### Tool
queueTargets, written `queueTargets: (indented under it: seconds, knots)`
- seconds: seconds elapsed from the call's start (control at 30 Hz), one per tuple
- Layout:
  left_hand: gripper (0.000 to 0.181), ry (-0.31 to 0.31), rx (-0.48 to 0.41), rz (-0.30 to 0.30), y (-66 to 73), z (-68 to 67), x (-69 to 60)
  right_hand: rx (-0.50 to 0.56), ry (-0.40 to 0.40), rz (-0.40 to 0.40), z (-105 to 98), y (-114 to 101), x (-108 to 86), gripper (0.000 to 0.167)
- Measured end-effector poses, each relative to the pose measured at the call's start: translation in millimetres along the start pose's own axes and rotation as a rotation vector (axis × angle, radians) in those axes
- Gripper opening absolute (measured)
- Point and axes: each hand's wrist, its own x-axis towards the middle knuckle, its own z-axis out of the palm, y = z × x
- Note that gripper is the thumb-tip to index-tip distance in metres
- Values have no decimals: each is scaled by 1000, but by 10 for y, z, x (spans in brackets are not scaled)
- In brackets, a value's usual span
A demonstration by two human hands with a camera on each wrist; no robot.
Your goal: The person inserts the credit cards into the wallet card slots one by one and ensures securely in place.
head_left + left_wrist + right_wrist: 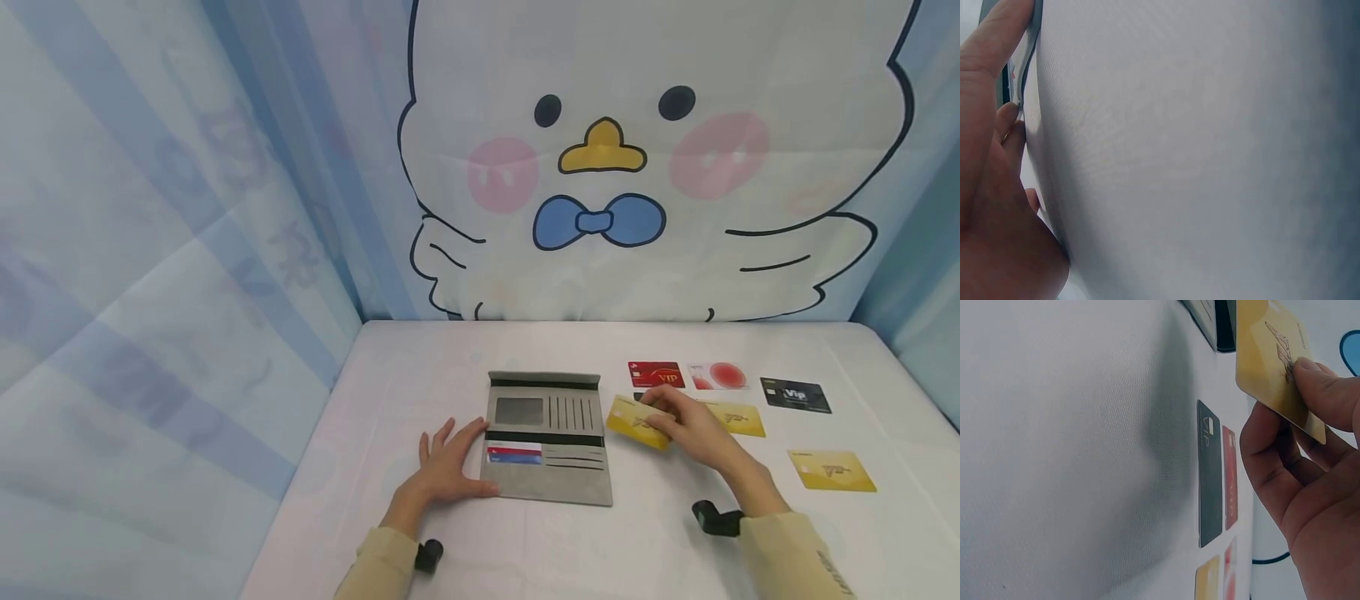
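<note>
A grey wallet (555,487) lies unfolded on the table, a red, white and blue card (514,453) in one of its lower left slots. At its left edge rests my left hand (447,468), fingers spread, thumb on the lower corner; the left wrist view shows that hand (997,181) against the edge. My right hand (693,429) pinches a gold card (636,422) just right of the wallet. In the right wrist view, the thumb and fingers of the hand (1310,469) hold the gold card (1272,356) raised above the table.
Right of the wallet lie a red VIP card (656,374), a white card with red circles (717,376), a black VIP card (796,395) and two gold cards (738,418). Another dark card (1210,481) lies below the red one. A printed curtain (600,275) hangs behind the table.
</note>
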Motion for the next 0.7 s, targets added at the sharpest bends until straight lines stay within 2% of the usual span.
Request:
queueTargets:
  seconds: [0.37, 0.7]
  knots:
    - [100, 0, 16, -5, -15, 10, 10, 10, -30, -58, 153, -81, 101, 23]
    - [101, -3, 19, -11, -18, 20, 11, 15, -58, -46, 286, -189, 148, 23]
